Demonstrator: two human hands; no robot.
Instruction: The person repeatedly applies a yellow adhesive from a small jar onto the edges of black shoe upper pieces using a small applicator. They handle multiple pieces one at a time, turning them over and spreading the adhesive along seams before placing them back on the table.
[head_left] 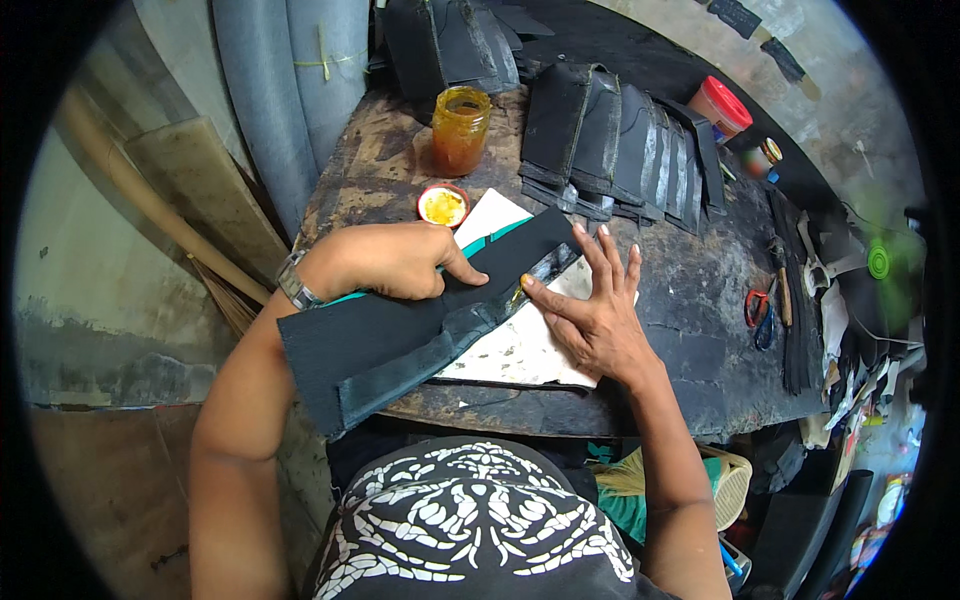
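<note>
The left hand (385,260) lies curled on a long strip of black leather (400,325), its grip half clenched, thumb and forefinger pressing down on the strip rather than closing around it. The right hand (595,310) is spread flat with its grip released, fingers splayed, palm on the white sheet of paper (520,350) that lies under the strip; its thumb tip touches the strip's folded edge just beside the left thumb. The strip runs slantwise across the near edge of the bench (690,300), one end hanging past the edge below the left wrist, the other ending above the right fingertips. A metal watch (296,282) sits on the left wrist.

Beyond the left grip, near it, a small round lid holding yellow paste (443,206) rests on the bench, and farther off stands an amber glass jar (460,130). Beyond the right grip a row of folded black leather pieces (620,145) lies overlapping. Well to the right of the right grip lie scissors with orange handles (760,315), and far off past the leather row stands a tub with a red lid (722,105).
</note>
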